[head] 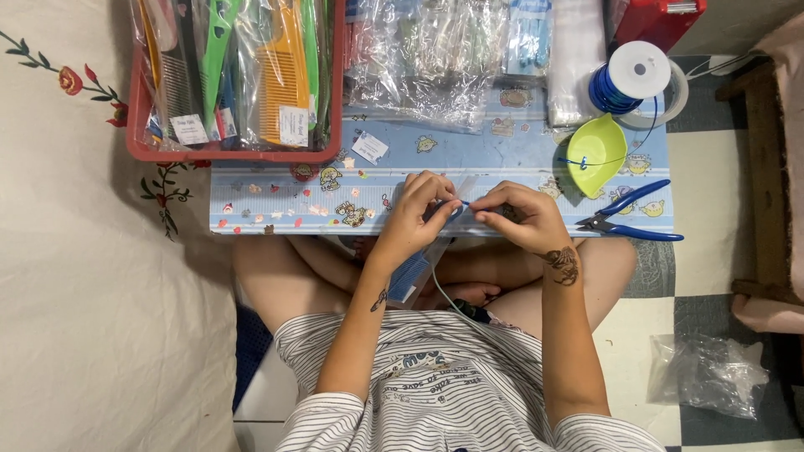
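Both hands meet mid-frame at the table edge: left hand (416,209) and right hand (521,213) each pinch a clear plastic sleeve (444,219) holding a blue comb. Red basket (134,117) upper left: bagged combs. Green dish (596,151) right of center holds blue wire.

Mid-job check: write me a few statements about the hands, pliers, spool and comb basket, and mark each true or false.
1. Both hands, left hand and right hand, pinch a clear plastic sleeve with a blue comb at the edge of the low pale-blue table. True.
2. The blue-handled pliers are in the right hand. False: they lie on the table beside it.
3. The spool of blue wire stands behind the lime-green dish. True.
4. The red plastic basket holds scissors. False: it holds packaged combs.
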